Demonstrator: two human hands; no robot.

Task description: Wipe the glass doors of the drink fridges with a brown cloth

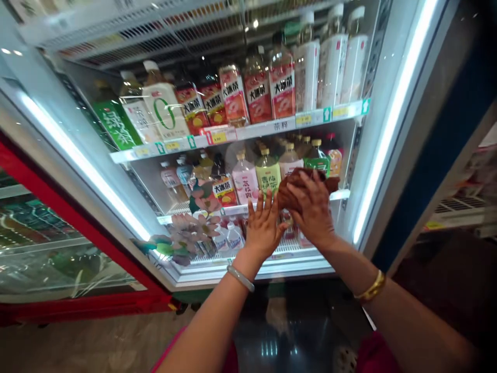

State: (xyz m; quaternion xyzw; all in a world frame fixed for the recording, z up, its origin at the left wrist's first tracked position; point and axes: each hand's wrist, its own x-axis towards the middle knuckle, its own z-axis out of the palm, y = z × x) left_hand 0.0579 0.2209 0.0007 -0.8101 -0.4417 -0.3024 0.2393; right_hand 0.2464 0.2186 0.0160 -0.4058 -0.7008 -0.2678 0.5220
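Note:
A dark reddish-brown cloth lies bunched against the glass door of a lit drinks fridge. My right hand presses on it, fingers bent over the cloth, with a gold bracelet at the wrist. Just left of it, my left hand rests with spread fingers at the glass, holding nothing. That wrist wears a pale bangle. Behind the glass near my hands stand a pink-labelled bottle and a green-labelled bottle; the cloth and my hands hide part of the lower shelves.
Taller bottles line the upper shelf. A flower decal shows at the lower left of the glass. Bright light strips run down both sides. To the left stands a red-framed cooler; a dark glossy surface lies below.

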